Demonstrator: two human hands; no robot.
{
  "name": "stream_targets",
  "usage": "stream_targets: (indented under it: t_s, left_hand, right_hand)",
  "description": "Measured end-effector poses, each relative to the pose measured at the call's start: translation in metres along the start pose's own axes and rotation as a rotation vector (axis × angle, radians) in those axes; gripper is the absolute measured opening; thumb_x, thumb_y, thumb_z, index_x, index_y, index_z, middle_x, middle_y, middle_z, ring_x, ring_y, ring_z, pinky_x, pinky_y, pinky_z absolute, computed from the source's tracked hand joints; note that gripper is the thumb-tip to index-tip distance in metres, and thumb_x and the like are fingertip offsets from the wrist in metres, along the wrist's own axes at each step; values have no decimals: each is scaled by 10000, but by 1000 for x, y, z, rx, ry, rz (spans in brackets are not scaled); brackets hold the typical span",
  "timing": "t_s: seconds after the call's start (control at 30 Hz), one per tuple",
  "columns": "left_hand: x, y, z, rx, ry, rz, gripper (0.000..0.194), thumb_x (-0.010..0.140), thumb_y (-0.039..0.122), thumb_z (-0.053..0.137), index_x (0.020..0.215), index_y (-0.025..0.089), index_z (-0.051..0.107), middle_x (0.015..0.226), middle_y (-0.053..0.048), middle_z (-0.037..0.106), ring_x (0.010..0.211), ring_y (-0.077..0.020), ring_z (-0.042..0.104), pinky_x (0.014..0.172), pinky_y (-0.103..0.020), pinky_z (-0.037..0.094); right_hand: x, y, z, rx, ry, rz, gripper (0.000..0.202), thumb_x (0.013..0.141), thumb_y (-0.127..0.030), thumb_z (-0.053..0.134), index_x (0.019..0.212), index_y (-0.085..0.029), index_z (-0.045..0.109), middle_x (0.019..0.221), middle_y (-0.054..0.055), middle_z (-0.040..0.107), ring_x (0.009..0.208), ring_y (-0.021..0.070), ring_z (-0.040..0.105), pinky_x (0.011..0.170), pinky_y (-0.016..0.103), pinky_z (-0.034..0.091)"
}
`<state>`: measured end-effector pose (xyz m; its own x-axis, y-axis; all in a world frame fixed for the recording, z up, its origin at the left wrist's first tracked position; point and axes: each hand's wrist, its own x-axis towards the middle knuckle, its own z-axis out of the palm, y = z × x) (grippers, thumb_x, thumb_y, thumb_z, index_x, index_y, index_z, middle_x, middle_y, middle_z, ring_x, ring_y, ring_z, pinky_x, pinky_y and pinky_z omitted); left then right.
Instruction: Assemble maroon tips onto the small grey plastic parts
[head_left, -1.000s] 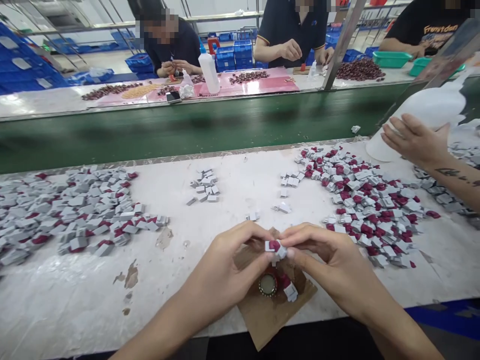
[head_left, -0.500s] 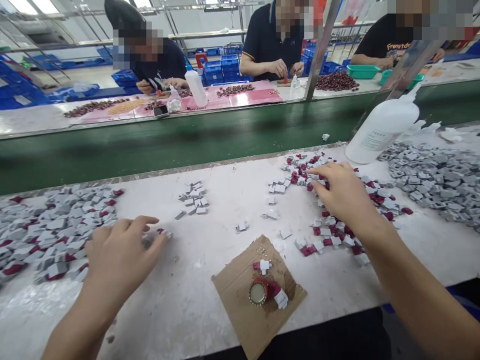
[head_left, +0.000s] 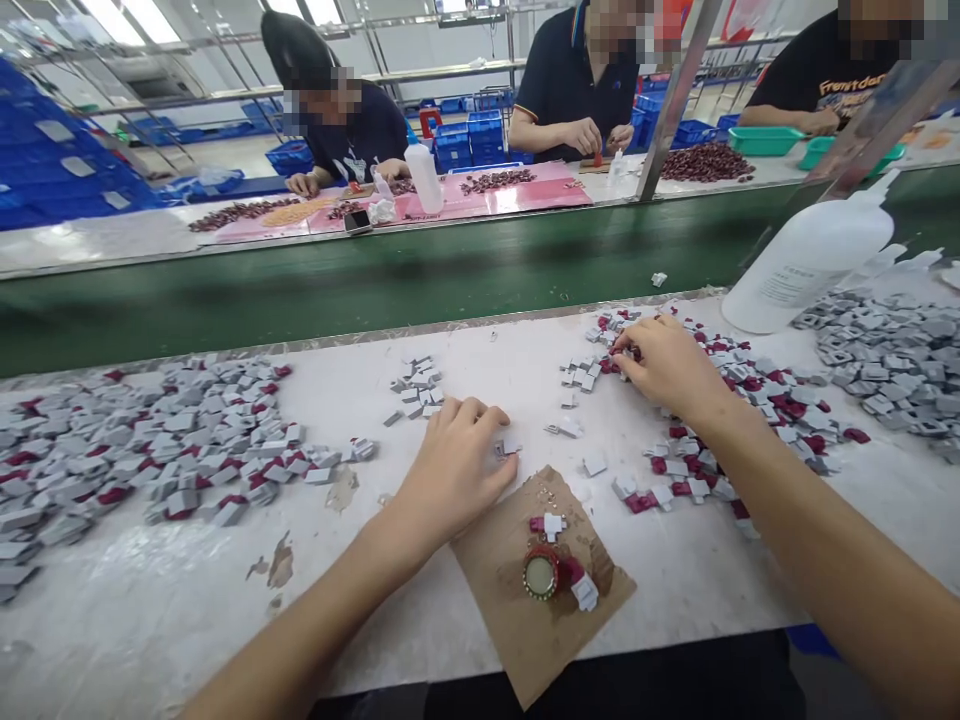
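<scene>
My left hand [head_left: 459, 462] is over the middle of the table, its thumb and fingers apart around a small grey plastic piece [head_left: 508, 449] that lies on the surface. At the far edge of a heap of joined maroon-and-grey plastic pieces [head_left: 787, 408], my right hand [head_left: 669, 368] has its thumb and index fingertips brought together. What they pinch is too small and hidden to tell. In front of me a brown cardboard square [head_left: 510, 620] bears a ridged bottle cap [head_left: 541, 575] and two maroon-and-grey pieces [head_left: 553, 526], one touching the cap's side.
Left lies a wide spread of grey and maroon pieces [head_left: 187, 440]; a small grey cluster [head_left: 417, 385] sits mid-table. Behind my right hand a white squeeze bottle [head_left: 806, 265] leans beside a grey heap [head_left: 892, 350]. Across the green divider [head_left: 420, 260], several people work at another table.
My left hand has moved right, from beside the left spread to the lone grey piece. My right hand's fingertips have closed together at the heap. The view has turned slightly left.
</scene>
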<state>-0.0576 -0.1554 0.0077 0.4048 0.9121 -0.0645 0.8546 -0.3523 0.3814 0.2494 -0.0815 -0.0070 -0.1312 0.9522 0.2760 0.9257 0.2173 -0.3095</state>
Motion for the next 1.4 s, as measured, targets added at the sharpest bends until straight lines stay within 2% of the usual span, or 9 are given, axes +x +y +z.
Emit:
stream_targets:
  t_s: [0.07,0.17,0.33,0.43,0.6,0.77,1.07,1.27,1.4]
  left_hand:
    - [-1,-3,1,-50,-4,1,227,1034,263,619,1210,173,730,1238,-141,716,1218,-370,587,1065,-550,495]
    - [-4,-10,2,-128,17,16,158,1043,236,605,1143,204,723,1211,-116,731,1193,-353,600,1041,-526,503]
    - [-3,-11,4,-196,40,32,134,1039,222,616,1135,212,708,1190,-104,747,1180,-340,625,1032,-504,506]
    - [5,-2,5,-208,-3,71,170,1032,212,617,1176,209,707,1180,-99,750,1179,-334,634,1050,-504,504]
    - [31,19,6,-159,-11,126,289,1020,183,608,1291,168,709,1228,-137,727,1244,-356,630,1101,-519,495]
    - [64,32,14,-208,3,145,211,1091,241,612,1259,200,733,1264,-133,741,1250,-342,660,1094,-488,511]
    - [106,40,24,-231,101,-98,165,1058,334,663,1013,183,710,1184,-170,769,1095,-338,729,882,-421,548]
    - [111,40,21,-278,56,-88,27,953,195,711,927,200,708,1115,-128,806,1015,-302,741,834,-387,549]
    - [106,32,19,-326,59,-44,60,902,153,719,923,207,702,1071,-104,803,993,-283,736,847,-383,567]
  right_hand:
    - [-12,-8,-8,38,31,27,110,1018,-251,619,1009,-214,723,1083,170,798,1117,398,695,913,488,543]
    - [-39,-20,-17,117,34,59,119,1049,-333,627,1085,-236,686,1005,111,800,841,303,732,721,398,537]
    - [-78,-28,-11,237,-70,49,81,970,-304,673,903,-273,708,888,66,755,629,235,652,608,371,506]
    - [-86,-27,-7,263,-77,44,145,989,-282,625,957,-265,765,1012,92,795,715,254,715,673,394,559]
    - [-87,-31,-11,374,-60,64,264,1058,-265,536,1044,-269,800,1173,96,825,1079,310,801,905,435,617]
    - [-88,-33,-9,424,-47,121,203,1023,-295,638,1156,-249,784,1127,110,840,965,316,809,819,453,646]
    - [-90,-35,-1,471,-34,138,204,934,-160,603,906,-270,773,1038,73,852,945,294,807,856,446,640]
    - [-95,-39,-7,532,-6,197,161,928,-205,638,941,-262,787,1026,72,871,954,311,810,927,485,632]
    - [-103,-43,-9,622,0,269,133,952,-322,713,994,-252,819,1046,82,879,945,307,827,899,472,669]
